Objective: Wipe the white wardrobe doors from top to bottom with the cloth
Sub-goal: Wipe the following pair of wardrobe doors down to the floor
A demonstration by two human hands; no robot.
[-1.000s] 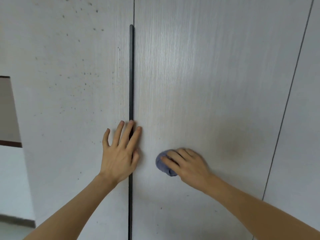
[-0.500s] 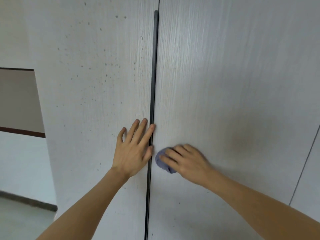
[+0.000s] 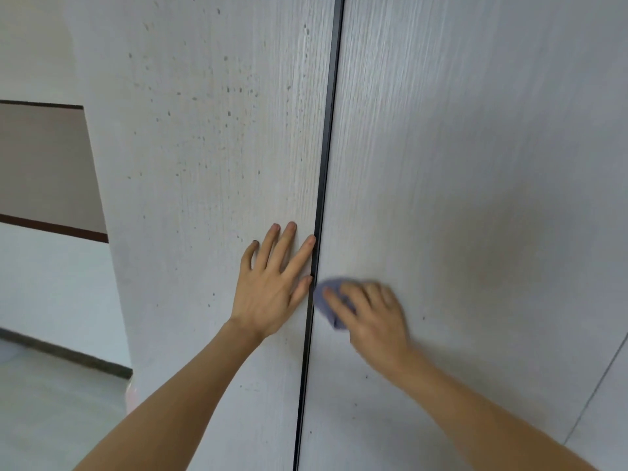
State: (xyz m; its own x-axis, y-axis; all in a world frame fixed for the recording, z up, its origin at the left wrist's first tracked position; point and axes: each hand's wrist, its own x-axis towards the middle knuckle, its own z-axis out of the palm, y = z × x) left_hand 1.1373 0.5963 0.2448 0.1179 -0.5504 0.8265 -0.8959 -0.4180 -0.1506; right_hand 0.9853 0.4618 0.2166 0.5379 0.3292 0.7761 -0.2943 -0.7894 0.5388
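White, wood-grained wardrobe doors filled the view, split by a dark vertical strip (image 3: pixel 323 185) that ran between the left door (image 3: pixel 210 164) and the right door (image 3: pixel 475 164). The left hand (image 3: pixel 272 283) lay flat on the left door with fingers spread and straight, its forefinger touching the strip; it held nothing. The right hand (image 3: pixel 370 311) pressed a bunched blue cloth (image 3: pixel 328 300) against the right door, its fingers curled over the fabric, though motion blur hid the exact grip. Compared with half a second before, the cloth had travelled left across the panel and now sat just beside the strip, near the left thumb, at much the same height. That shift indicated a sideways stroke reaching the inner edge of the right door, so this band of the panel was probably covered. Dark specks (image 3: pixel 231 86) remained scattered over the left door, above and beside the flat hand, which suggested that door had not yet been wiped. At far left, a beige wall (image 3: pixel 40 164) with a dark border and a pale floor (image 3: pixel 51 402) were visible.
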